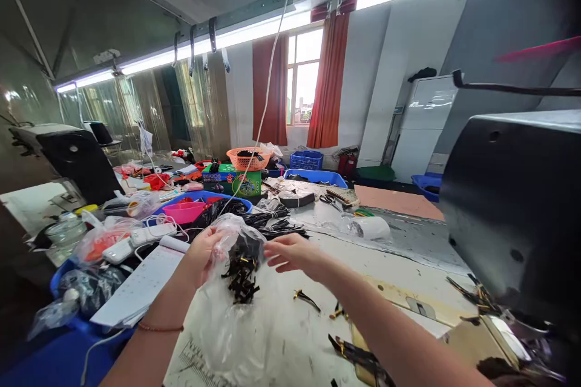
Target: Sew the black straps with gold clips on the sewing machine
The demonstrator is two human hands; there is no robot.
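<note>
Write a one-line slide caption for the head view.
Left hand holds a clear plastic bag of black pieces; right hand reaches in.

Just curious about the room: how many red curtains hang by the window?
2: one red curtain left of the window, another red curtain on its right. More may be hidden elsewhere.

clear plastic bag (236, 290) | crumpled, raised above table | black-gold pieces (240, 275) inside

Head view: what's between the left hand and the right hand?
In the head view, the top of a clear plastic bag holding black strips sits between the left hand and right hand.
</note>
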